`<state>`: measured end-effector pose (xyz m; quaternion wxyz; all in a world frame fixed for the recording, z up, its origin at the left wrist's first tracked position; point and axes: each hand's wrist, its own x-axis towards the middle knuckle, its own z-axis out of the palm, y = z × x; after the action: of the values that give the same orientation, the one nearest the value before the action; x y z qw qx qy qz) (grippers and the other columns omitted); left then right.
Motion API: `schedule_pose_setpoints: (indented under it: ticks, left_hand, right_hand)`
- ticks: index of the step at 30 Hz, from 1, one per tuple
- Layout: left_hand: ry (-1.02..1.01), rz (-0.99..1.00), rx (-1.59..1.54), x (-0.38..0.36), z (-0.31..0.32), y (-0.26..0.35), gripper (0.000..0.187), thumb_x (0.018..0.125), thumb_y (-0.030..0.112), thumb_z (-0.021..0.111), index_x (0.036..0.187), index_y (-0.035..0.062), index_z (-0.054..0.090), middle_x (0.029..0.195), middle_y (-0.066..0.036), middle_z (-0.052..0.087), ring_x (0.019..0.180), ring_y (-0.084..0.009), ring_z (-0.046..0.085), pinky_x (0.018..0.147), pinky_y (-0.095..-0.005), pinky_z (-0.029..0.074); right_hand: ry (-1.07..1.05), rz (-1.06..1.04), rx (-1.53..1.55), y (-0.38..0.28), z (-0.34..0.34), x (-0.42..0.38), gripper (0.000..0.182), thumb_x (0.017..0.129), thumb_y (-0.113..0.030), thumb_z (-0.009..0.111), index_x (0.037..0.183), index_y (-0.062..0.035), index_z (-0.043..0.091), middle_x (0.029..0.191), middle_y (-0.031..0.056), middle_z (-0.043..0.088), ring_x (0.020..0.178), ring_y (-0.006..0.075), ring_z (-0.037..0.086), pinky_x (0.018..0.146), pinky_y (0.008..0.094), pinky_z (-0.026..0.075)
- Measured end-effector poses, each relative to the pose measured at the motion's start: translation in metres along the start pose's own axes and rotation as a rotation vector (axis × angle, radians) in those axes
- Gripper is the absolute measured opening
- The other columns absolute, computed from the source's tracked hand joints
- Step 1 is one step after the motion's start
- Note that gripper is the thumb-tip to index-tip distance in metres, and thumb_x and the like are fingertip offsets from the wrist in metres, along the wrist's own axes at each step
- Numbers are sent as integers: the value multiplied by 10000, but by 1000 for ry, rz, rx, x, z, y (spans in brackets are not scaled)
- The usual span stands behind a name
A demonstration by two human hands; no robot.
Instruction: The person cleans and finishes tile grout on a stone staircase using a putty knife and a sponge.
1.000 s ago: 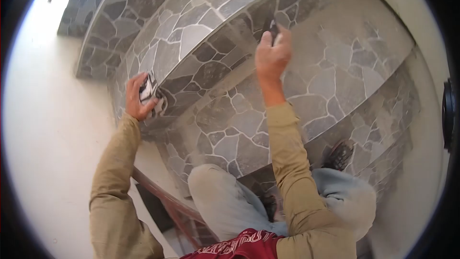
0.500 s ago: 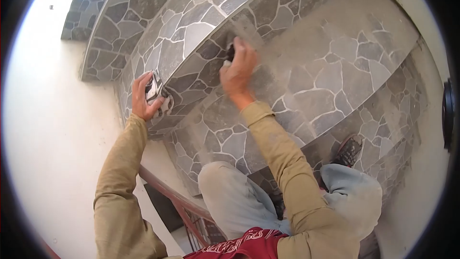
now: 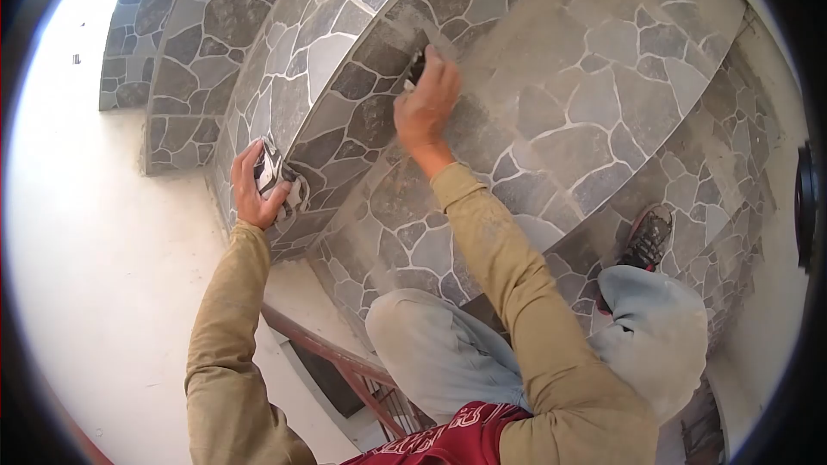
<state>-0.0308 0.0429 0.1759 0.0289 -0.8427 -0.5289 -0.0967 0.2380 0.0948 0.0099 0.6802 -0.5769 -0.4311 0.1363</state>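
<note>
My left hand (image 3: 250, 191) is closed on a crumpled black-and-white cloth (image 3: 289, 191) at the left end of a curved step, by its edge. My right hand (image 3: 428, 112) grips a small dark pad-like thing (image 3: 417, 67) with a whitish bit below it; the fingers hide most of it, and its exact kind cannot be made out. It is against the stone-patterned riser (image 3: 366, 84) of that step. Pale joint lines run between the grey stones, and a dusty grey film covers part of the tread (image 3: 525, 60) to the right of my right hand.
More curved stone steps (image 3: 211, 30) rise at the upper left. A white wall (image 3: 112, 275) stands on the left and another wall (image 3: 767, 310) on the right. Below is a reddish-brown railing (image 3: 345, 362). My shoe (image 3: 648, 237) rests on a lower step.
The camera view has tilted and shifted a little. My right hand stays near the same part of the riser, its blur lessened. The left hand keeps its hold on the cloth.
</note>
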Motion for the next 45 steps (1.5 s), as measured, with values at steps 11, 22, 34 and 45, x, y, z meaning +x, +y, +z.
schedule_pose_setpoints:
  ticks: [11, 22, 34, 45]
  left_hand:
    - [-4, 15, -22, 0, 6, -10, 823, 746, 399, 756, 1427, 6, 512, 1384, -234, 535, 1282, -411, 509, 1100, -492, 398]
    - [-14, 32, 11, -6, 2, -9, 827, 772, 387, 739, 1462, 14, 478, 1393, -239, 504, 1290, -399, 490, 1120, -472, 373]
    - [8, 31, -8, 0, 4, -10, 833, 721, 365, 758, 1437, 20, 507, 1388, -231, 532, 1283, -410, 507, 1117, -482, 382]
    - [14, -3, 8, -4, 2, -5, 835, 710, 344, 769, 1436, 21, 512, 1397, -229, 529, 1289, -412, 502, 1117, -482, 382]
  right_hand:
    - [14, -93, -2, -21, -4, -1, 770, 727, -69, 781, 1431, -39, 473, 1300, 181, 532, 1151, 393, 513, 978, 529, 391]
    - [-66, -44, 39, -21, -11, 17, 735, 713, -44, 769, 1402, -62, 516, 1297, 137, 529, 1165, 369, 506, 989, 521, 386]
    - [-76, -48, -10, -38, -16, 12, 648, 762, -47, 713, 1379, -55, 516, 1262, 139, 541, 1134, 370, 522, 962, 511, 406]
    - [3, -90, 38, -16, -13, 29, 737, 719, -86, 806, 1391, -49, 507, 1286, 165, 519, 1143, 396, 508, 977, 531, 377]
